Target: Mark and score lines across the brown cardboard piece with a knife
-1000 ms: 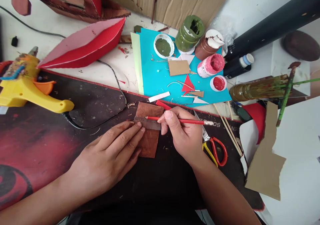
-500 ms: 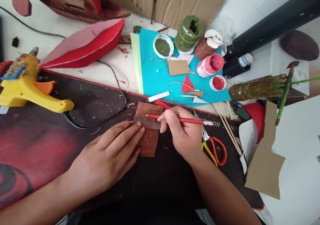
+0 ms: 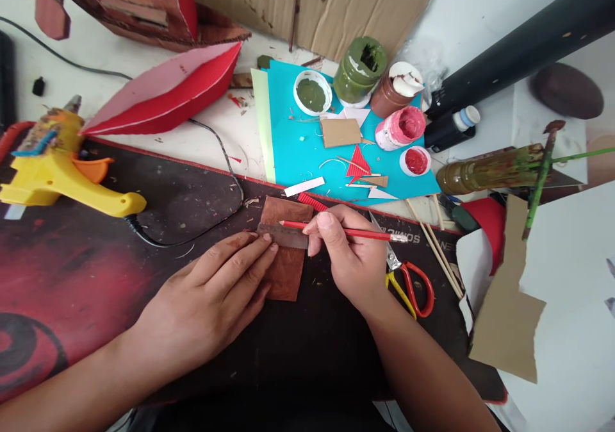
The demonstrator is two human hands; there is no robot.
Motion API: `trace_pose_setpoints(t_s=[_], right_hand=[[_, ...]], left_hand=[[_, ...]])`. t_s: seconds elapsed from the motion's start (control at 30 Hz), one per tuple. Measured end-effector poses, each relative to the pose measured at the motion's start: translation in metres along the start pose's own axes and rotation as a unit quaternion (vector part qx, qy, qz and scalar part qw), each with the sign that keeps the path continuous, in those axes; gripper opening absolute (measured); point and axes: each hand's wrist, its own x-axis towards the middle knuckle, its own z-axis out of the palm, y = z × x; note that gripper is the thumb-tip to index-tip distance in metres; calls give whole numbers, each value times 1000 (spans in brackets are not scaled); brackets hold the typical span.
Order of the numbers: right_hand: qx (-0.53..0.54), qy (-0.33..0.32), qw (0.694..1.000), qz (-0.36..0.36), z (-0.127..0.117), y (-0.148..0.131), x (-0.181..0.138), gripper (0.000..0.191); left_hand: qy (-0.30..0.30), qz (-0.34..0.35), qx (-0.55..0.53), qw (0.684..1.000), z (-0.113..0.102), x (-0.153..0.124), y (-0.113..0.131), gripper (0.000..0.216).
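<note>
A brown-painted piece of card (image 3: 284,278) lies on the dark mat, with a short grey ruler (image 3: 294,236) across it. My left hand (image 3: 216,291) lies flat from the left, its outstretched fingertips pressing on the ruler's left part and hiding some of the card. In a pinch near its point, my right hand (image 3: 350,256) grips a red pencil (image 3: 368,233). The pencil's tip is at the ruler's upper edge, over the card. Just right of this hand are scissors (image 3: 408,284) with red and yellow handles, their blades partly behind it.
A yellow glue gun (image 3: 91,182) with a cord lies at left, below a red boat-shaped paper piece (image 3: 168,92). Open paint jars (image 3: 360,70) and scraps crowd a blue sheet (image 3: 298,156). At right are wooden sticks (image 3: 439,256), torn cardboard (image 3: 509,316) and a brush jar (image 3: 490,169).
The view has shifted slightly. Both hands, the pencil, the ruler and the card hold nearly the same positions.
</note>
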Motion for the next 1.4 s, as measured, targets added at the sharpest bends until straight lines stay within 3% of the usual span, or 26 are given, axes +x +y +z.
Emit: trace_pose_setpoints(t_s=[0.17, 0.33, 0.47, 0.63, 0.8, 1.07, 1.23, 1.4], right_hand=[[16, 46, 998, -31, 1, 2, -2, 38], [-32, 45, 996, -74, -6, 1, -3, 30], [-94, 18, 986, -134, -17, -3, -8, 18], [-192, -38, 959, -204, -29, -3, -20, 21], [-300, -66, 924, -226, -40, 8, -32, 19], [-379, -99, 898, -201, -42, 20, -39, 24], [-350, -73, 909, -216, -40, 25, -38, 21], [-302, 3, 927, -223, -43, 26, -39, 14]], left_hand=[[16, 10, 8, 1000, 0, 2, -1, 43], [30, 16, 21, 999, 3, 2, 0, 42], [42, 11, 20, 999, 6, 1, 0, 43], [50, 11, 14, 999, 10, -1, 0, 48], [49, 0, -13, 999, 14, -3, 0, 51], [65, 8, 2, 998, 12, -2, 0, 46], [67, 18, 21, 997, 12, -2, 0, 41], [64, 24, 31, 997, 16, -4, -2, 34]])
